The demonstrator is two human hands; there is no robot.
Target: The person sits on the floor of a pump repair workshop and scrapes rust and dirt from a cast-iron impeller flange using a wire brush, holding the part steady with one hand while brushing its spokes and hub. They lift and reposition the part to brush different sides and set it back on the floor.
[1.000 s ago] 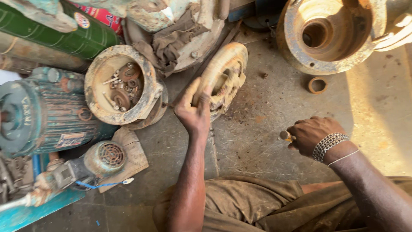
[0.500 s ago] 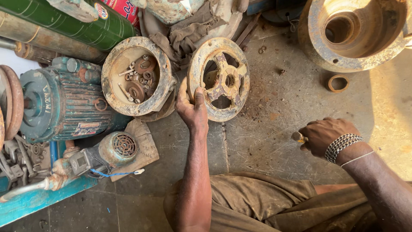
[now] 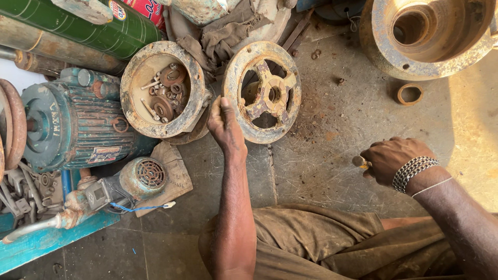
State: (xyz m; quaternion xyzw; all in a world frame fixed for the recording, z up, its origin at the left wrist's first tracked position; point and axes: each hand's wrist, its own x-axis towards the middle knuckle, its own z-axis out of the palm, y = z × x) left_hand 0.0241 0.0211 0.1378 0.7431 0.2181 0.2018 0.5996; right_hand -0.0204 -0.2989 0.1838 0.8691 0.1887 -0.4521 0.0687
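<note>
The rusty spoked end cover lies upper centre of the frame, flat on the concrete floor, its left edge just beside the bolt-filled round housing. Left hand sits on the cover's lower-left rim, thumb on top, fingers curled under/over the edge, so it's gripping the rim. Right hand, mid-right of frame, is closed around a small tool handle; only the butt end shows, can't tell what kind of tool.

Handling, as a judgement: looks like cast metal, so heavy for its size, fully stiff, no give. Surface is scaled w/ rust and flaking pale paint: rough, not slippery, but sharp flakes and grit likely. Probably brittle if dropped on concrete.

Best holds: outer rim (as now), or through the openings btwn the four spokes round the centre hub, which give a hooked grip. One-handed rim grip will let it tip; 2 hands on opposite sides would be steadier.

Nearby: teal motor at left, small ring upper right, large rusty casing top right.
</note>
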